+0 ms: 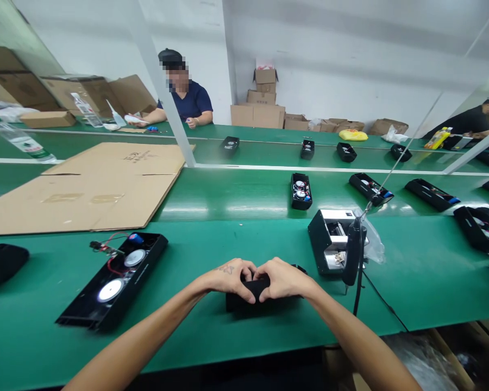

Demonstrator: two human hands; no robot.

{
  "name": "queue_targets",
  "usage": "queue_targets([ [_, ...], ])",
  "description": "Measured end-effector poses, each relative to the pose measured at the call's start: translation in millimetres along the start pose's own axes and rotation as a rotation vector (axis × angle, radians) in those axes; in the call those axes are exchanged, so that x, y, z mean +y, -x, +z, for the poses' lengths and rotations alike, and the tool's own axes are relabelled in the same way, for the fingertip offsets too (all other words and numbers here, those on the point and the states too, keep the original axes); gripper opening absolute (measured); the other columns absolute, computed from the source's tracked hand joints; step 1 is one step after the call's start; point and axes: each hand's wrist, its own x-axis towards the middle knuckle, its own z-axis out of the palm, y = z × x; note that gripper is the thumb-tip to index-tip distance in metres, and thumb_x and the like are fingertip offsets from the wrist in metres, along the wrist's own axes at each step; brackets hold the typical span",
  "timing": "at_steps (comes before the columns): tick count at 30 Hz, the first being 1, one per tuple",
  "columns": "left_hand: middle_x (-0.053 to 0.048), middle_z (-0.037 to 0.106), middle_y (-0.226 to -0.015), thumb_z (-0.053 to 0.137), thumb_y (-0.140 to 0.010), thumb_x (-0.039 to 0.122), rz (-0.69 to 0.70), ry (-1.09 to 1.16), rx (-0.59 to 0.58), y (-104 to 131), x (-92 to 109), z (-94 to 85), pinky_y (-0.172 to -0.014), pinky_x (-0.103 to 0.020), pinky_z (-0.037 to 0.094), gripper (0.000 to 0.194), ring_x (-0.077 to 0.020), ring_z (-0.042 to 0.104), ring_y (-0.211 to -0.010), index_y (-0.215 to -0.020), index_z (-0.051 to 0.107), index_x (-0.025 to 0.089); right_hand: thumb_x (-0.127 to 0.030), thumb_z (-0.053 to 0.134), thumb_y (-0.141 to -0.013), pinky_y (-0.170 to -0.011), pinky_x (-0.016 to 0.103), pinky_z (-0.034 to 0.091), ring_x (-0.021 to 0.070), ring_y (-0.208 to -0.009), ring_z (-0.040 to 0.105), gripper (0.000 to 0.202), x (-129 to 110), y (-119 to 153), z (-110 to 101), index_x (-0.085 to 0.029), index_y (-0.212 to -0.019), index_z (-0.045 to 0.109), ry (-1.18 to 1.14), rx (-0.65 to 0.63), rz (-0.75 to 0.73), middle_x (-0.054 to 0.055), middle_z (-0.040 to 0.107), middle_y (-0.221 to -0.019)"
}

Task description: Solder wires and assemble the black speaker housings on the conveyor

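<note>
Two hands down on one small black housing (244,300), right at the near edge of the green bench (228,239). Left hand (228,277) clamped over the left end, right hand (284,279) clamped over the right, fingers curled tight on the top, thumbs almost touching in the middle. Long axis running left to right, straight across the body, so each hand equally near, neither leading. Mostly hidden under the knuckles; only the front face and a corner behind the right hand showing. Off to the left, well apart, an open speaker bar (114,279) lying at a slant, two round drivers up, red and black wires trailing. To the right, near the right wrist, a hanging electric screwdriver (353,252) in front of a black parts box (330,239). Further back, a flat cardboard sheet (93,184), more black housings along the belt, and a person in a dark blue top (187,100) seated beyond.
</note>
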Motion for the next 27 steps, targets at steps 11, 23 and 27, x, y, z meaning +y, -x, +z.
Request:
queue_targets([
  [11,0.003,0.069,-0.1,0.096,-0.05,0.052,0.02,0.062,0.014,0,-3,3.7,-0.069,-0.026,0.038,0.055,-0.014,0.056,-0.083,-0.064,0.056,0.017,-0.046,0.09,-0.073,-0.064,0.029,0.034,0.0244,-0.085,0.069,0.043,-17,4,5,-0.02,-0.107,0.081,0.193,0.034,0.042,0.006,0.075,-0.084],
  [23,0.002,0.07,-0.103,0.097,-0.053,0.057,0.013,0.066,0.017,1,-6,5.8,-0.073,-0.025,0.043,0.055,-0.0171,0.062,-0.09,-0.072,0.062,0.019,-0.048,0.089,-0.075,-0.064,0.029,0.033,0.0205,-0.078,0.065,0.04,-11,4,10,-0.023,-0.105,0.082,0.127,0.034,0.065,0.003,0.074,-0.084],
  [27,0.002,0.07,-0.103,0.098,-0.05,0.057,0.002,0.058,0.005,0,-7,5.7,-0.073,-0.026,0.042,0.055,-0.0173,0.062,-0.09,-0.074,0.065,0.02,-0.048,0.095,-0.07,-0.065,0.028,0.032,0.015,-0.068,0.054,0.041,-8,3,7,-0.022,-0.1,0.084,0.044,0.029,0.039,-0.001,0.067,-0.073],
])
